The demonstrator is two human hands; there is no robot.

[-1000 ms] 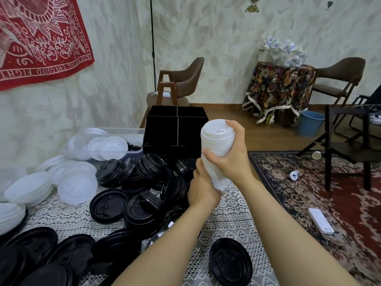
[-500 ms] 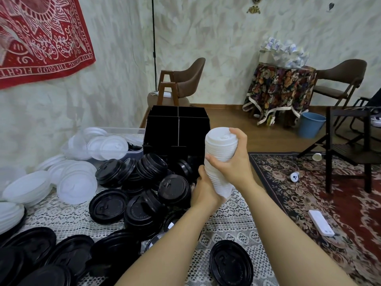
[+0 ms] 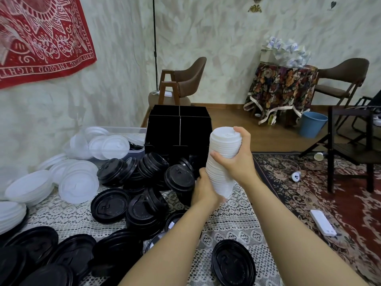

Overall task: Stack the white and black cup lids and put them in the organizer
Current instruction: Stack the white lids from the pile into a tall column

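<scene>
I hold a tall stack of white lids [image 3: 223,149] upright above the table's right side. My right hand [image 3: 238,162] grips its upper half, fingers curled over the top lid. My left hand [image 3: 204,190] grips the stack's lower end from the left. The black organizer [image 3: 179,129], with divided compartments, stands just behind and left of the stack. Loose black lids [image 3: 148,186] lie heaped in front of the organizer and along the near left. More white lids [image 3: 78,184] lie piled at the left.
A clear plastic bin [image 3: 115,147] with white lids sits left of the organizer. One black lid [image 3: 234,263] lies alone on the lace tablecloth [image 3: 237,228] near me. The table's right edge drops to a patterned rug [image 3: 309,193]. Chairs stand beyond.
The stack and both hands have shifted slightly right and lower, nearer the table. The grip on the stack is unchanged.
</scene>
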